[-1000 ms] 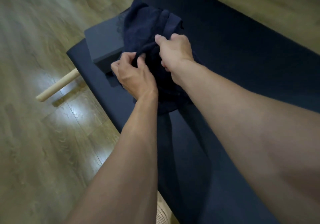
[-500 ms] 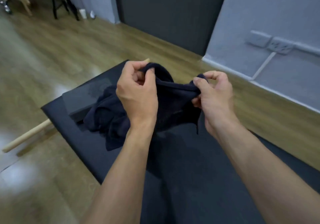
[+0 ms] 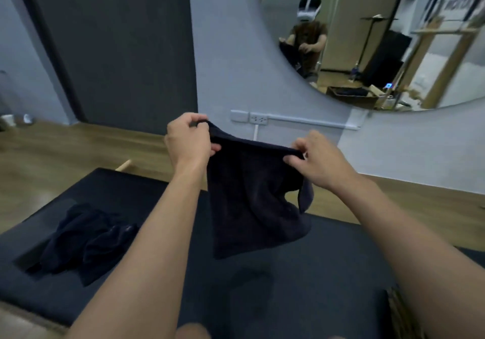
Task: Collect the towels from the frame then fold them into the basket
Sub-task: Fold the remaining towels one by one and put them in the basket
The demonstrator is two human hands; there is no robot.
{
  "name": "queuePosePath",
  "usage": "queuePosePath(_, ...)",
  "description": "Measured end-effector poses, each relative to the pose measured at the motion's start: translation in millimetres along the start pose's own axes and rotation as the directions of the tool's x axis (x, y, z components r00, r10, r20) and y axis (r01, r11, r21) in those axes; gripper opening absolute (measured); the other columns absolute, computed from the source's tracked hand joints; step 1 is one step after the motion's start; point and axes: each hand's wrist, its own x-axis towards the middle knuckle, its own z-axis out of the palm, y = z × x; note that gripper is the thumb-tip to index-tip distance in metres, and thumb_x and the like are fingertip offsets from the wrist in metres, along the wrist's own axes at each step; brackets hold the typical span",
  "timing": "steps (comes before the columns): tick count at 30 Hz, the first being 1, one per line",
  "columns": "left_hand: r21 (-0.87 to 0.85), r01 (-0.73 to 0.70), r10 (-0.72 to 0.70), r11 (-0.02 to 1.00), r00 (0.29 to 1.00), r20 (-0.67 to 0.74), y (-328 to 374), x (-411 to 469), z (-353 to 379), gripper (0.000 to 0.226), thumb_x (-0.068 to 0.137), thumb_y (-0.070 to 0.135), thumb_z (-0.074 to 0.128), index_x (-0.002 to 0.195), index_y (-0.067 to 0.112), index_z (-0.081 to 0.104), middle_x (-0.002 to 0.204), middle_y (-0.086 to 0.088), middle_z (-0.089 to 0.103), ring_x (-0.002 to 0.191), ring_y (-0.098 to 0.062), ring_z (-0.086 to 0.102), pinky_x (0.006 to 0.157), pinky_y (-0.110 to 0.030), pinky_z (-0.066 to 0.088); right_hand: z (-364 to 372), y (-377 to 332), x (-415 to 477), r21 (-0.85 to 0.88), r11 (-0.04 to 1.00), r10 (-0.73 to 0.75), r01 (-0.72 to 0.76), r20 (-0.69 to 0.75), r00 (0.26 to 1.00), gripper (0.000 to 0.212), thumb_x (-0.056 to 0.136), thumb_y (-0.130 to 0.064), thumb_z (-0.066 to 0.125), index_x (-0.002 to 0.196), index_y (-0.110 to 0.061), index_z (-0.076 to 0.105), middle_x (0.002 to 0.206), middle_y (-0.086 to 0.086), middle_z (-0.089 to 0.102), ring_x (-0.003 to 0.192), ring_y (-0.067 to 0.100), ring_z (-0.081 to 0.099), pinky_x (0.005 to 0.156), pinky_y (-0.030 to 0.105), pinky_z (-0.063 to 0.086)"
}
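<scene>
A dark mat (image 3: 288,286) spreads below both forearms, and on its left part lies a crumpled heap (image 3: 84,244) of dark towels. Above the mat and clear of it, a dark towel (image 3: 252,202) hangs by its top edge: the left hand (image 3: 187,139) pinches one upper corner between thumb and curled fingers, and the right hand (image 3: 319,158) pinches the other, somewhat lower, with the edge drawn nearly taut between them and a loose flap drooping under the right hand. Beyond the mat are a wooden pole (image 3: 124,165) end, the wood floor (image 3: 65,149), wall sockets (image 3: 258,119) and a round mirror (image 3: 393,36) reflecting the person holding the cloth.
</scene>
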Motion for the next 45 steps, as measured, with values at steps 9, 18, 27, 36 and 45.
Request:
queuePosePath(9,0.047,-0.348,0.241,0.936,0.735,0.634,54.1,-87.8,76.2,0.042,0.070,0.017,0.056,0.111,0.022,0.058,0.110,0.001,0.063,0.104,-0.015,0.060,0.095,-0.034,0.048,-58.1,0.0,-17.2,0.389,0.895,-0.191,0.217,-0.105,0.976,0.024,0.087,0.003,0.056,0.101,-0.010,0.070,0.100,-0.005,0.069,0.096,0.010,0.062,0.086,0.021,0.043)
queuePosePath(18,0.183,-0.465,0.326,0.866,0.804,0.498,56.4,-76.1,108.8,0.009,0.087,0.016,0.066,0.087,0.020,0.074,0.088,0.007,0.071,0.089,-0.011,0.064,0.077,-0.024,0.045,-56.2,34.7,-36.2,0.303,0.948,0.091,-0.094,0.025,0.996,0.015,0.082,-0.004,0.056,0.096,-0.007,0.064,0.090,0.007,0.066,0.083,0.021,0.060,0.069,0.025,0.046)
queuePosePath(27,0.349,-0.422,0.343,0.837,0.901,0.267,52.5,-52.7,95.5,0.008,0.092,0.015,0.053,0.097,0.018,0.059,0.092,0.004,0.062,0.090,-0.019,0.057,0.073,-0.029,0.037,-57.2,73.5,-30.0,0.526,0.796,0.375,-0.299,-0.041,0.926,0.016,0.090,-0.009,0.048,0.091,-0.011,0.063,0.083,0.009,0.066,0.080,0.028,0.063,0.066,0.037,0.047)
queuePosePath(36,0.056,-0.636,0.524,0.769,0.679,0.515,81.7,-66.0,118.3,0.052,0.077,-0.006,0.050,0.120,0.023,0.060,0.097,0.011,0.065,0.095,-0.016,0.055,0.076,-0.016,0.036,-92.0,13.0,16.7,0.508,0.861,0.071,0.036,-0.190,0.979,0.012,0.084,-0.008,0.064,0.095,-0.011,0.062,0.089,0.001,0.065,0.083,0.014,0.060,0.074,0.031,0.045)
queuePosePath(45,0.069,-0.533,0.471,0.844,0.795,0.383,84.0,-41.3,123.9,0.018,0.095,0.025,0.060,0.086,0.011,0.067,0.074,-0.001,0.063,0.074,-0.017,0.056,0.064,-0.029,0.040,-42.7,58.2,-15.9,0.656,0.692,0.205,-0.300,0.220,0.954,0.025,0.084,-0.010,0.050,0.102,-0.012,0.068,0.090,0.005,0.069,0.080,0.016,0.063,0.073,0.031,0.050)
